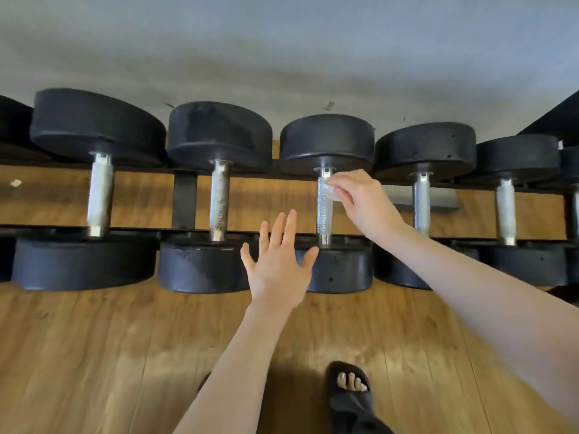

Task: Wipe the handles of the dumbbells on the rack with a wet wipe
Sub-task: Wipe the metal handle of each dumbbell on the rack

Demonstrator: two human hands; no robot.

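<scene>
Black rubber-headed dumbbells with knurled steel handles (324,208) sit in a row on the dark metal rack (185,202), handles running twelve to six. Right hand (360,202) is up at the twelve o'clock end of the middle handle, its grip clamped in a pinch on the small white wet wipe (329,186), pressing it against the steel just below the far head. Left hand (279,261) hovers at about eight o'clock from that handle, grip apart, fingers spread, holding nothing, over the near heads. Wooden plank floor (94,355) below; a foot in a black slide sandal (347,386) at six o'clock.
</scene>
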